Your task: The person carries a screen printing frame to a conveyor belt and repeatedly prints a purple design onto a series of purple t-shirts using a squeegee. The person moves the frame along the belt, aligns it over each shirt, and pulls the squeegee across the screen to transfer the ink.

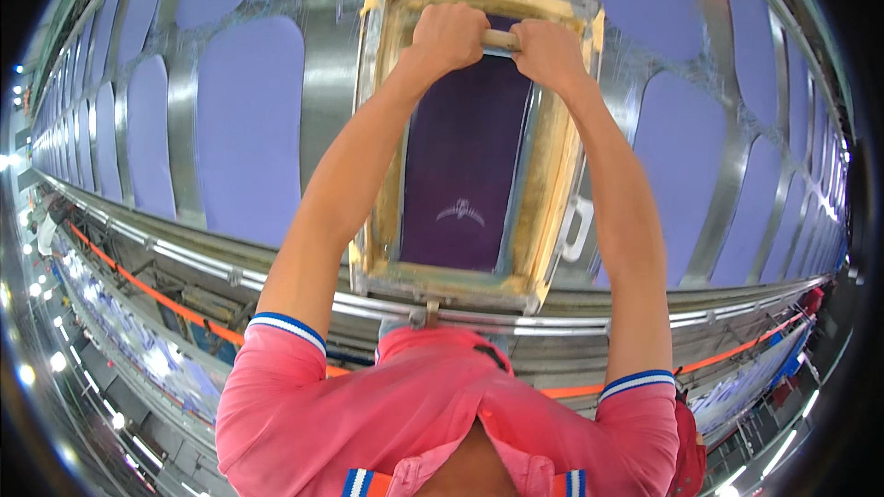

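Both my arms reach forward over a screen-printing frame [564, 186] lying on the long metal table. My left hand [450, 35] and my right hand [550, 52] are closed side by side around a squeegee [501, 40] near the frame's far end. Only a short stretch of its pale handle shows between my fists; its blade is mostly hidden. Inside the yellowed border, the mesh [465, 152] looks dark purple. A small pale winged design [460, 212] shows near its close end. A white loop handle [577, 229] sticks out from the frame's right side.
Rounded lilac panels [250, 120] lie in rows on the metal table [324, 97] to the left, with more lilac panels [680, 170] to the right. A metal rail [552, 324] runs along the near edge. Behind me stretches an orange strip [166, 298].
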{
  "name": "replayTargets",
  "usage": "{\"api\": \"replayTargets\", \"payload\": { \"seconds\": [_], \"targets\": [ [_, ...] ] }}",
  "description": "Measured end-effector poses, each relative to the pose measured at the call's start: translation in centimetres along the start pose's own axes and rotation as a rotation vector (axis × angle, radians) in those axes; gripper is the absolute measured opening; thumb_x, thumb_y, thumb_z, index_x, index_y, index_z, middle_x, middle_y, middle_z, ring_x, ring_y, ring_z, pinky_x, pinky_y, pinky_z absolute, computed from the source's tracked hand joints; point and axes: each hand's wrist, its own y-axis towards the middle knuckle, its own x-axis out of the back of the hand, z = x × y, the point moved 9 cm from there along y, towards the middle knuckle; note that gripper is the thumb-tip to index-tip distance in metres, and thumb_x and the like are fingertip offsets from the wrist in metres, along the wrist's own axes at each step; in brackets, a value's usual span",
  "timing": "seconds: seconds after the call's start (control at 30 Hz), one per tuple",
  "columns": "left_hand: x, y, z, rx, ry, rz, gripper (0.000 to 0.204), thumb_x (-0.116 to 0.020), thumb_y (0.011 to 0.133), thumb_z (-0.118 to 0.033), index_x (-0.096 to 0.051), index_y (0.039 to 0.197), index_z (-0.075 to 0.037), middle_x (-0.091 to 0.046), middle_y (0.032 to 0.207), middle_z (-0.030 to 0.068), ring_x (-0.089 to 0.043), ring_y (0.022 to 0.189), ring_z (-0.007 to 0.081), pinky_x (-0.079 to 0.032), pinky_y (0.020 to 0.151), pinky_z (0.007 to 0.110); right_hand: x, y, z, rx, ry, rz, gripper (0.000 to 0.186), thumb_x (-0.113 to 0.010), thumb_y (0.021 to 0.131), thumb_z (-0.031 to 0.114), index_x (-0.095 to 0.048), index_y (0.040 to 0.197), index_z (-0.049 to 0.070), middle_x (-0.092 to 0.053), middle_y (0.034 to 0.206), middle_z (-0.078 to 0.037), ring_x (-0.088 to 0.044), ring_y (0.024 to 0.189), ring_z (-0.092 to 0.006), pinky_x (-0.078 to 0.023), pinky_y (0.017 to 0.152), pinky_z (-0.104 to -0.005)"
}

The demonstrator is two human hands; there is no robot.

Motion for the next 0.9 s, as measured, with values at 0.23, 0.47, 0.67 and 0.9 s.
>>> {"api": "replayTargets", "payload": {
  "seconds": [0.23, 0.47, 0.67, 0.9],
  "targets": [
    [-5.3, -21.4, -5.6, -0.034, -0.134, -0.076, 0.023, -0.063, 0.072, -0.004, -0.076, 0.089, -0.011, -0.072, 0.085, 0.0120, -0.070, 0.080, 0.0339, -0.054, 0.067, 0.046, -4.5, -18.5, 11.1, 0.174, 0.103, -0.074, 0.010, -0.060, 0.075, 0.009, -0.067, 0.080, 0.005, -0.066, 0.084, -0.013, -0.065, 0.086, -0.0317, -0.049, 0.090, -0.0455],
    [-8.7, -34.8, -10.6, -0.028, -0.217, 0.056, 0.032, -0.065, 0.069, -0.005, -0.075, 0.099, -0.012, -0.072, 0.091, 0.0104, -0.070, 0.084, 0.0315, -0.055, 0.068, 0.044, -8.8, -31.8, 16.7, 0.124, 0.191, -0.002, 0.013, -0.065, 0.073, 0.012, -0.069, 0.084, 0.005, -0.066, 0.085, -0.012, -0.065, 0.088, -0.0302, -0.049, 0.091, -0.0462],
    [-5.9, -23.5, -6.5, -0.008, -0.076, 0.164, 0.016, -0.067, 0.074, -0.013, -0.076, 0.086, -0.014, -0.071, 0.086, 0.0172, -0.071, 0.083, 0.0360, -0.056, 0.072, 0.048, -5.4, -21.7, 11.8, 0.094, 0.134, -0.004, 0.015, -0.062, 0.073, 0.012, -0.071, 0.083, 0.007, -0.069, 0.085, -0.013, -0.069, 0.083, -0.0322, -0.055, 0.073, -0.0453],
    [0.9, -1.7, -0.7, -0.025, 0.011, -0.017, 0.018, -0.064, 0.078, -0.014, -0.077, 0.090, -0.011, -0.072, 0.093, 0.0180, -0.071, 0.088, 0.0372, -0.057, 0.078, 0.047, 2.3, -2.1, 1.5, 0.068, 0.084, -0.073, 0.025, -0.059, 0.073, 0.012, -0.073, 0.093, 0.009, -0.072, 0.091, -0.015, -0.069, 0.088, -0.0363, -0.055, 0.079, -0.0486]
  ]
}}
